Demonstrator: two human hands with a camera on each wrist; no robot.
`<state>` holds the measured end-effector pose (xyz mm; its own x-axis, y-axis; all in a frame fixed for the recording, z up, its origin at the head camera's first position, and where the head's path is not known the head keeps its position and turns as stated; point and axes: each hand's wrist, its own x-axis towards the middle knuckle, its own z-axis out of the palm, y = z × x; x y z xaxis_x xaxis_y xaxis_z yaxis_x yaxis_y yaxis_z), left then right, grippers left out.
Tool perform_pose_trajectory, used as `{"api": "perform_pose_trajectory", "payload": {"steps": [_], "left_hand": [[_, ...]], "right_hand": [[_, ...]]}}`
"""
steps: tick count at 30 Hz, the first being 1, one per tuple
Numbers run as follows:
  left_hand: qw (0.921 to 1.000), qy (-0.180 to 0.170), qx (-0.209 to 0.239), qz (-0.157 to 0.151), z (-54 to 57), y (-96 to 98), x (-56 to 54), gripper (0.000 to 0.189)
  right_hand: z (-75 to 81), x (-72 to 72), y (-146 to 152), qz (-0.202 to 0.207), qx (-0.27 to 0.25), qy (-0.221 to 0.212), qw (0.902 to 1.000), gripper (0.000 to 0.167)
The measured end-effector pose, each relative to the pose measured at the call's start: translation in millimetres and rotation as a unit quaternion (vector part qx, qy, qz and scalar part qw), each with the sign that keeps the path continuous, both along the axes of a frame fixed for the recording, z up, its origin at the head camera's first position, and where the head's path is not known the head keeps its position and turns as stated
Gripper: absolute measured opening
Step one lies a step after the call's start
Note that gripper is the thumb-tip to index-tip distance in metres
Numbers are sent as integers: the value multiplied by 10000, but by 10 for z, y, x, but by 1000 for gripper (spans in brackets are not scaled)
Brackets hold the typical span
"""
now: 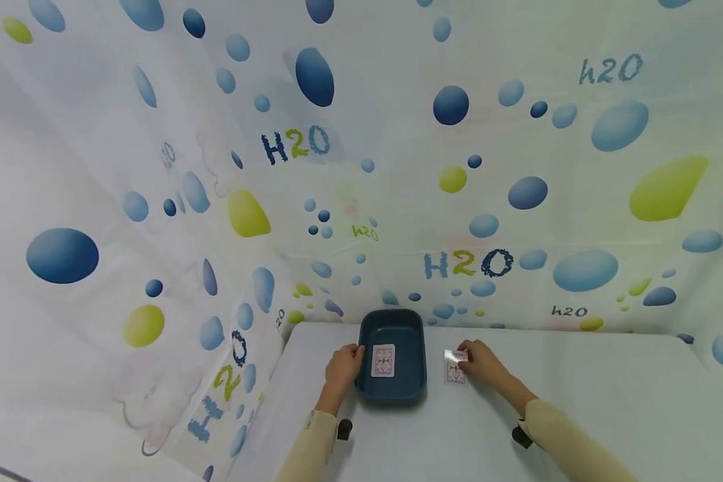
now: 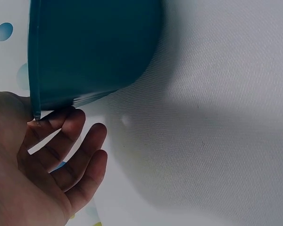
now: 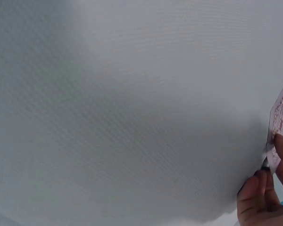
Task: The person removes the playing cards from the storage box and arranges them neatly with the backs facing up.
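Note:
A dark blue-green plastic tray (image 1: pixel 393 393) stands on the white table, and a playing card (image 1: pixel 383 361) with a reddish patterned back lies inside it. At the tray's left side my left hand (image 1: pixel 342 368) pinches the rim. In the left wrist view, the fingers of this left hand (image 2: pixel 61 165) curl under the rim of the tray (image 2: pixel 94 42); the thumb is mostly hidden. To the right of the tray, my right hand (image 1: pixel 485 363) pinches another patterned playing card (image 1: pixel 455 371) by its right edge. The right wrist view shows thumb and fingers on that card (image 3: pixel 280 117), which is tilted.
The white tabletop (image 1: pixel 608 388) extends to both sides of the tray. Behind it hangs a white curtain (image 1: pixel 391 201) printed with blue and green drops and lettering. A black wrist device (image 1: pixel 521 437) sits below the right hand, another (image 1: pixel 345 429) by the left sleeve.

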<state>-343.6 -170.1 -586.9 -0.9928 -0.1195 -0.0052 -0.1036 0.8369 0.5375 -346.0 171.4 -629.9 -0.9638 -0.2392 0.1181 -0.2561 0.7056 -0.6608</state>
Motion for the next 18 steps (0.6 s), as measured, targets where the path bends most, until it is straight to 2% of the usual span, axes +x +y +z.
{"api": "perform_pose_trajectory", "payload": {"steps": [5,13,18], "left_hand": [[9999,125,-14,-92,10,-23,24,31],[9998,140,40,-167,25,-61,69,30],[9998,35,66,-181,-12,-80,56,31]], "right_hand": [[-19,27,-54,-151,557,436,9974,25],[-22,101,-80,-194,725,376,9965,27],[79,149,-99,-175,793,404,9959,36]]}}
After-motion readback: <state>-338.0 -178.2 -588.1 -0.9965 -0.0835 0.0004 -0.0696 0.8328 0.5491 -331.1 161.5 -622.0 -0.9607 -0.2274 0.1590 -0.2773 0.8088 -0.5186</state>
